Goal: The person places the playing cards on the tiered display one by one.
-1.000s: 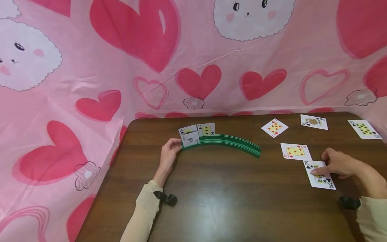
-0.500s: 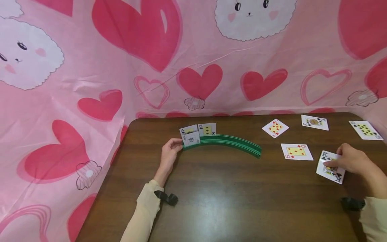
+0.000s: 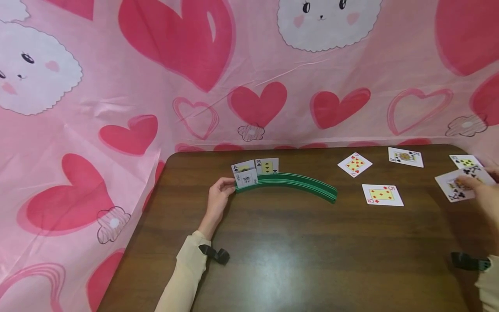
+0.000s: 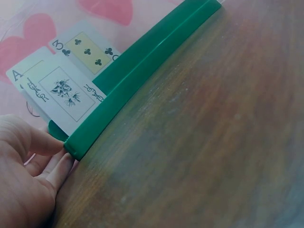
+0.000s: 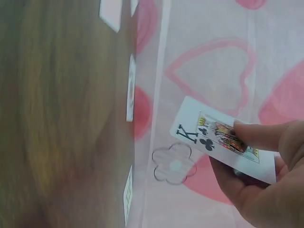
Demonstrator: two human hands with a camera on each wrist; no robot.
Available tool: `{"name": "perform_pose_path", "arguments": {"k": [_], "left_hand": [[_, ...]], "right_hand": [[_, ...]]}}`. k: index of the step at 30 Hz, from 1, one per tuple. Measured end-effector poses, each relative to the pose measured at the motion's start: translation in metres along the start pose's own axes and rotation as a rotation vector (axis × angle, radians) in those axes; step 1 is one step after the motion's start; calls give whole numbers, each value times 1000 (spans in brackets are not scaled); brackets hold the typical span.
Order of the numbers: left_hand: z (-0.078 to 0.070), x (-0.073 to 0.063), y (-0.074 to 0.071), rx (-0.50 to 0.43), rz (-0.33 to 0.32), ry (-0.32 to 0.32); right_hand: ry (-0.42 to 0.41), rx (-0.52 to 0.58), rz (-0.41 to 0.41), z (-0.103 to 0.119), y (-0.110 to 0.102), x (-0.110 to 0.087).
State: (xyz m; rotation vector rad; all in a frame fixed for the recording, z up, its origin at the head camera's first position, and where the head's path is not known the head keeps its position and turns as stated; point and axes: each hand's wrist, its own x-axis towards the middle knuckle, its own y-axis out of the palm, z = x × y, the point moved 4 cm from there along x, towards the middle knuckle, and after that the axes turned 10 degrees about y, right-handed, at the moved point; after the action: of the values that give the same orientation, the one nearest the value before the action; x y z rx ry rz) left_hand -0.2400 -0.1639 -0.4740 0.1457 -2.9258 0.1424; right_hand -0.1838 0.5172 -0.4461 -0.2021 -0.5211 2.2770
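My left hand (image 3: 216,199) pinches the left end of a curved green card holder (image 3: 300,182), thumb and fingers at its tip in the left wrist view. Standing in that end are a joker (image 4: 71,95), an ace (image 4: 18,75) mostly hidden behind it, and a three of clubs (image 4: 88,52). At the far right, my right hand (image 3: 487,195) holds a king of clubs (image 3: 448,188) face up, thumb on its face and fingers beneath. The right wrist view shows this king of clubs (image 5: 190,121) raised off the table.
Face up on the brown table (image 3: 296,251) lie a five of diamonds (image 3: 383,195), a seven of hearts (image 3: 354,164), another king (image 3: 405,157) and a partly covered black-suit card (image 3: 461,161). A pink heart-patterned cloth (image 3: 335,69) hangs behind and to the left.
My right hand has lifted the king of clubs from beside the five of diamonds and carried it right and back, tilting it. The left hand and card holder have stayed put.
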Motion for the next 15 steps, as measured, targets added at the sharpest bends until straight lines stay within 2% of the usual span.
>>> {"name": "perform_pose_path", "arguments": {"k": [2,5,8,11,12,15], "left_hand": [[0,0,0,-2,0,-5],[1,0,0,2,-1,-3],[0,0,1,4,0,-1],[0,0,0,0,3,-3],[0,0,0,0,5,-2],[0,0,0,-6,7,2]], "right_hand": [[17,69,66,0,2,2],[36,223,134,21,5,-18],[33,317,146,51,7,-46],[27,394,169,69,7,-64],[24,387,165,73,7,-68],[19,474,213,77,8,-73]]}}
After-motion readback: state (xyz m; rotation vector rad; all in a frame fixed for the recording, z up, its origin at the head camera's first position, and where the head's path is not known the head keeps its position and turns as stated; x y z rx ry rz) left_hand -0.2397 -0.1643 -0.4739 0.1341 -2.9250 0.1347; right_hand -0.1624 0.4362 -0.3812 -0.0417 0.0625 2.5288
